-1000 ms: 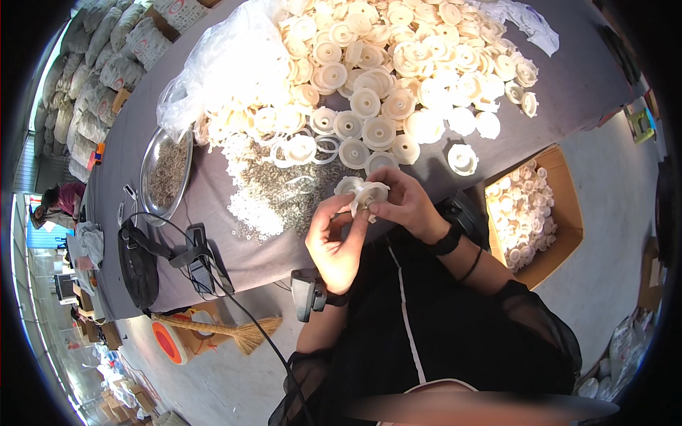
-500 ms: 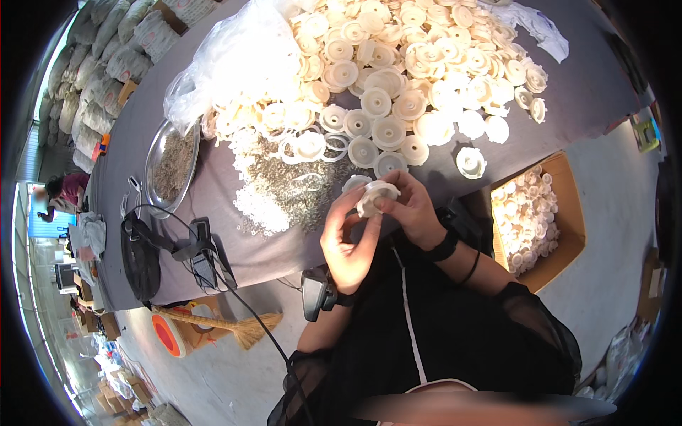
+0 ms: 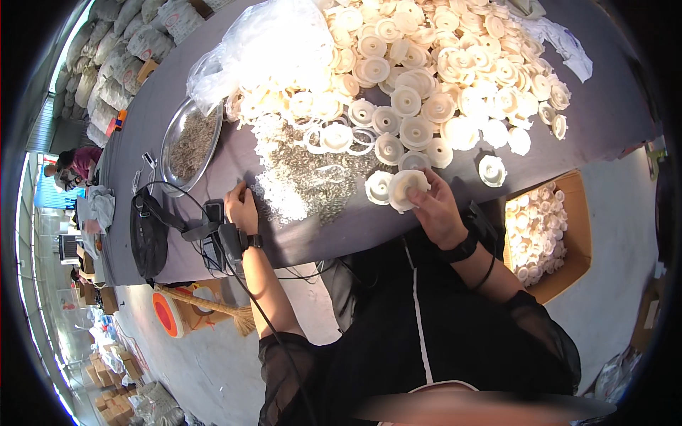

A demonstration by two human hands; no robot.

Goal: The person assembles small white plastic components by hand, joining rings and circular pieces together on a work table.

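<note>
Discs, pale and round (image 3: 455,64), lie heaped across the far side of the grey tabletop (image 3: 312,243), with a crumpled clear bag (image 3: 263,53) beside them at the left. The right hand (image 3: 439,216) holds one pale disc (image 3: 408,190) over the near edge, its grip narrow, the thumb pressed on the disc's face. A second disc (image 3: 379,187) sits just left of the held one and appears to touch it; whether the hand also holds that one, I cannot tell. A single disc (image 3: 492,171) rests apart from the heap, to the right of the right hand.

The left hand (image 3: 243,211) is well apart from the right, fingers bent and pointing forward, just beside a spread of small glinting pieces (image 3: 323,177). Whether its grip is pinching anything, I cannot tell. Beyond it, a round metal tray (image 3: 168,160) carries small brownish pieces (image 3: 192,145), and a black pouch (image 3: 149,245) lies near the left edge. To the right, below the tabletop, an open cardboard box (image 3: 579,224) contains many whitish parts (image 3: 536,234).
</note>
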